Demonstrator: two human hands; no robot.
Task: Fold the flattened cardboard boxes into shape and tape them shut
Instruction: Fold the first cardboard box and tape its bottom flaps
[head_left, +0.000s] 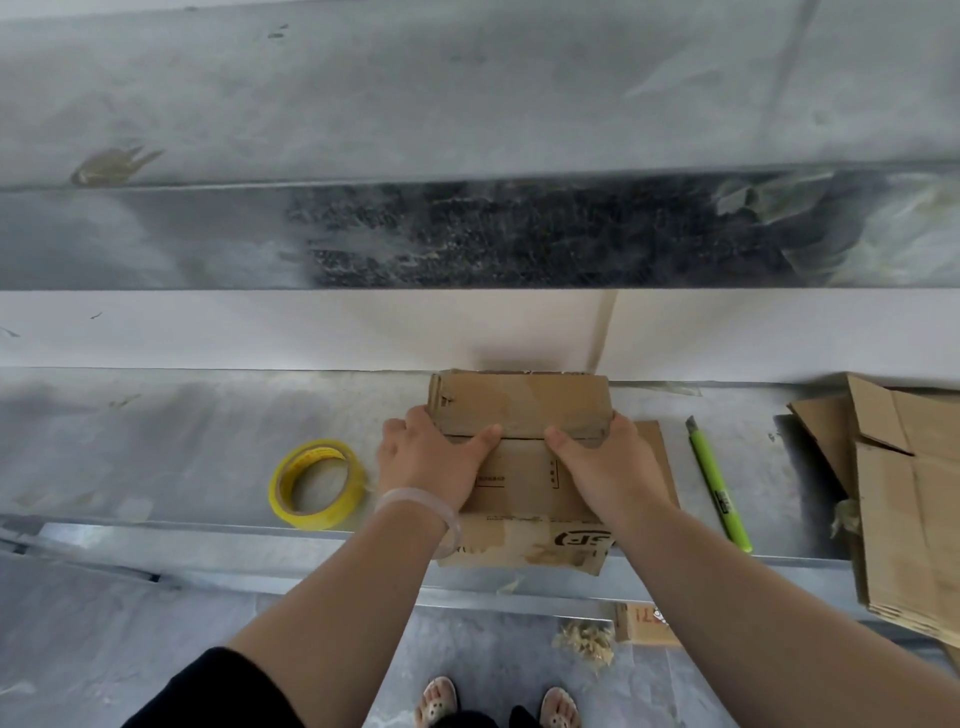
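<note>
A brown cardboard box (519, 402) lies on the metal shelf (182, 447) in front of me, its far flap folded up against the white wall. My left hand (431, 462) grips its left side, thumb pressed on the fold line. My right hand (605, 467) grips the right side the same way. The near flap with printed letters (524, 543) hangs over the shelf's front edge. A roll of yellow tape (314, 483) lies just left of my left hand.
A green utility knife (719, 488) lies to the right of the box. A stack of flattened cardboard boxes (909, 499) fills the shelf's right end. A cardboard scrap (644, 623) and shavings lie on the floor near my feet.
</note>
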